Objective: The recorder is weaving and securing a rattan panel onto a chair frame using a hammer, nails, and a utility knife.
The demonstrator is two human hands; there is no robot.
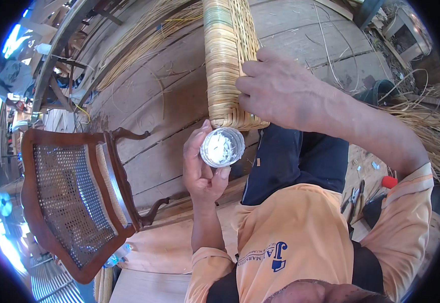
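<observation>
My left hand [199,166] is wrapped round a small clear round tub [223,146], just below the near end of a woven rattan piece [222,76]. White stuff, perhaps glue or small pale bits, shows inside the tub. My right hand [280,88] rests its curled fingers on the right side of the weave. Its fingertips are partly hidden, and whatever they may pinch cannot be made out. The woven piece is long and box-like, with tight tan strands and a greenish band toward its far end.
A dark wooden chair with a cane back [61,197] lies on its side at the left. Bundles of loose rattan strands [144,45] lie at the far left and along the right. Pliers [353,199] and a red cylindrical object [389,182] lie by my right elbow on the plank floor [164,131].
</observation>
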